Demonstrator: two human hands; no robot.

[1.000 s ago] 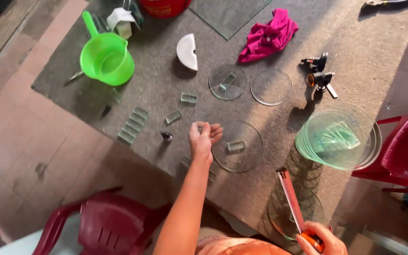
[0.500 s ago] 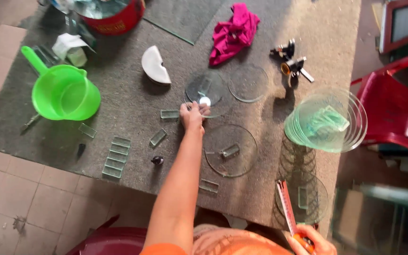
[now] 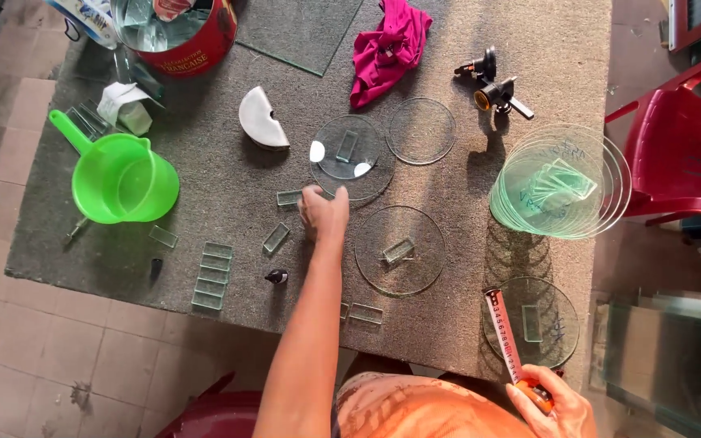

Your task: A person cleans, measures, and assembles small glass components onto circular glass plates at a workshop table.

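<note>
Two hands in view, only one at work on the glass. L to R: green plastic jug (image 3: 119, 177) sits far left on the worktop (image 3: 229, 113), grey felt-like cover; a stack of small rectangular glass strips (image 3: 211, 276) lies below-right of it, well apart from the hand. Next a single glass strip (image 3: 276, 238), long axis running diagonal, lower-left to upper-right, just left of the left hand (image 3: 324, 214). Another small strip (image 3: 289, 198) lies roughly horizontal, just beside the left fingertips (image 3: 311, 195) on their left, close but can't tell if touching. Left fingers curled, knuckles up; can't tell if they pinch anything, nothing visible betw. them. Directly above-right of that hand: stacked round glass discs (image 3: 350, 158) w/ a small strip on top, edge of lower disc just beside the fingertips. Right of the hand: another round disc (image 3: 399, 250) w/ a strip at centre, near the wrist, not touching. Left hand is by far the nearer to all these pieces. Further R: lone clear disc (image 3: 421, 130), glass-cutter tools (image 3: 492, 85) upper right, pink cloth (image 3: 387, 45) at top, tall pile of discs (image 3: 560, 191) at the worktop's right edge. Right hand (image 3: 549, 405) down at bottom right, fingers closed round an orange tape measure (image 3: 513, 345) w/ blade extended up-left, next to a disc (image 3: 533, 323) at the front corner. Room: tiled floor, red plastic chair (image 3: 683, 154) at right, red tin (image 3: 176, 32) top left.
</note>
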